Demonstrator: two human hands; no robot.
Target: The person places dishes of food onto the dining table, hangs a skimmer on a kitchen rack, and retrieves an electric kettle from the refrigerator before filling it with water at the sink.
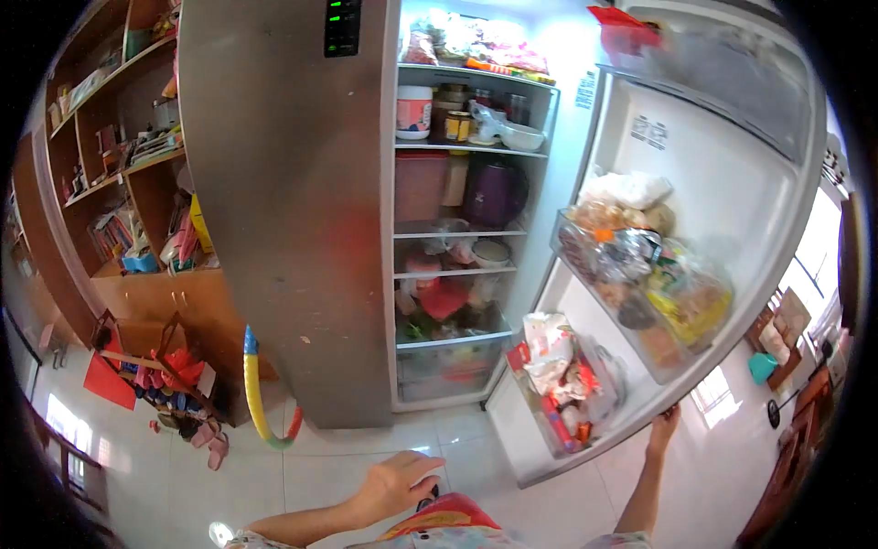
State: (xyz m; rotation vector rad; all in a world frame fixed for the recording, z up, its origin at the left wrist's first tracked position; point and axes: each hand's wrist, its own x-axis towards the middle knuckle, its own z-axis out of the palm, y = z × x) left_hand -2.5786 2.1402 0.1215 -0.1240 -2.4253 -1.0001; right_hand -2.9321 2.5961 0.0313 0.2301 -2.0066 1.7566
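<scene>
An open fridge shows lit shelves [471, 149] with jars, a white bowl [522, 135], a purple container [496, 192] and bagged food. Its door [713, 165] is swung out to the right, with packed bins of bags. At the door's lower outer edge is my right hand [668, 425], its fingers curled around that edge. My left hand [400, 482] hovers low in front of my body, below the fridge, fingers bent and partly spread, with nothing seen in it. Something red and yellow [444, 515] lies against my clothing just beside it.
The closed left fridge door [283, 210] stands beside a wooden bookshelf [114, 183]. A colourful curved tube [256, 398] is near its foot. Farther left are a shoe rack [165, 366] and pink slippers [212, 441] on the tiled floor. Wooden furniture [796, 457] stands at the right.
</scene>
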